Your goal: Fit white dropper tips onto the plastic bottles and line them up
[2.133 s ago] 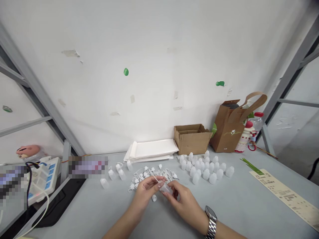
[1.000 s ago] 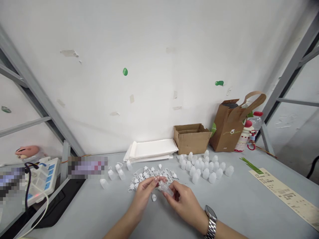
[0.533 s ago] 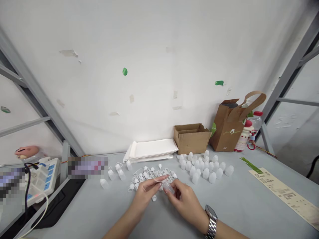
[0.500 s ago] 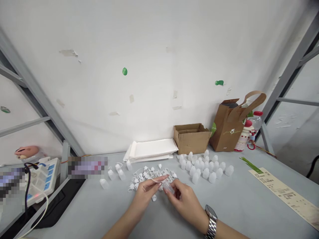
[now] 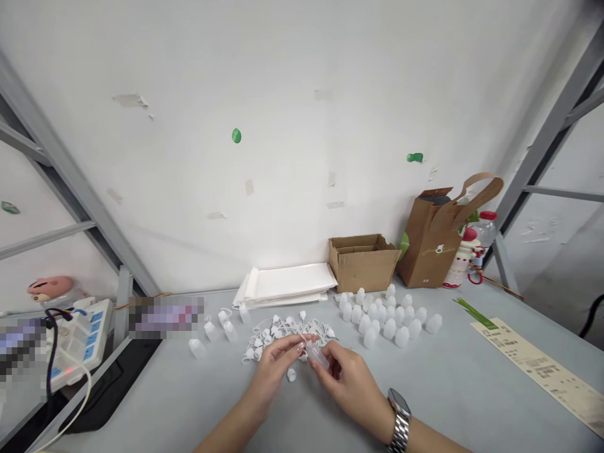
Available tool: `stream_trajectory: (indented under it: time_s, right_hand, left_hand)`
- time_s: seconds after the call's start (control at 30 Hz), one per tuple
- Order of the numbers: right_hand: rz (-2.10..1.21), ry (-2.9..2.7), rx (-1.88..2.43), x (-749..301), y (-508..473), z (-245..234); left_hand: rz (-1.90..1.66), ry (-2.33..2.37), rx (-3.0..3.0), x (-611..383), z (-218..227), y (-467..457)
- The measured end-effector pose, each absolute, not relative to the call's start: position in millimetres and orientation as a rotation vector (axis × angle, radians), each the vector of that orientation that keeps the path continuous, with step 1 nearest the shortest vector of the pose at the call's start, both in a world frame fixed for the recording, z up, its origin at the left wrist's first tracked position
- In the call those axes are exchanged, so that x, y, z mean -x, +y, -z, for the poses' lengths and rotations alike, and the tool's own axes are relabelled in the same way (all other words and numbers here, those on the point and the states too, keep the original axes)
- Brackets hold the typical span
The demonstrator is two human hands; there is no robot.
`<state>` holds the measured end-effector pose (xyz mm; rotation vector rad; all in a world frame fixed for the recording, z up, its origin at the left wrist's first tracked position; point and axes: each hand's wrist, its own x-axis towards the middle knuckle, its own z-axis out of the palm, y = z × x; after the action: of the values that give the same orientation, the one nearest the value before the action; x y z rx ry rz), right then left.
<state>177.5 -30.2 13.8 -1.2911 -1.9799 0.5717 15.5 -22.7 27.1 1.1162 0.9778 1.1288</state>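
Observation:
My right hand [image 5: 346, 371] is closed around a small translucent plastic bottle [image 5: 317, 355], which it holds tilted above the table. At the bottle's top end, the thumb and fingers of my left hand [image 5: 278, 365] pinch a white cap with a thin strap [image 5: 306, 338]; the fingers partly hide it. Just behind both hands lies a heap of white caps with looped straps [image 5: 276, 330]. One loose white cap [image 5: 291, 375] rests on the table beside my left hand.
Several capless-looking translucent bottles [image 5: 389, 328] stand at the right. A few more bottles [image 5: 230, 331] stand at the left. Behind are white bags or sheets [image 5: 292, 282], an open cardboard box [image 5: 365, 270] and a brown paper bag [image 5: 425, 245]. A power strip [image 5: 94, 333] lies far left.
My left fingers have drawn closer together at the bottle's top, and the strap there has shifted. The bottle and my right hand have barely moved.

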Motion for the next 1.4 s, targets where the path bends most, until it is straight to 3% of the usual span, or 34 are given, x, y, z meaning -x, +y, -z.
stream_trajectory:
  time_s: [1.4]
  right_hand:
    - [-0.494, -2.07, 1.307, -178, -30, -12]
  left_hand:
    - [-1.084, 1.001, -1.153, -20, -24, -23]
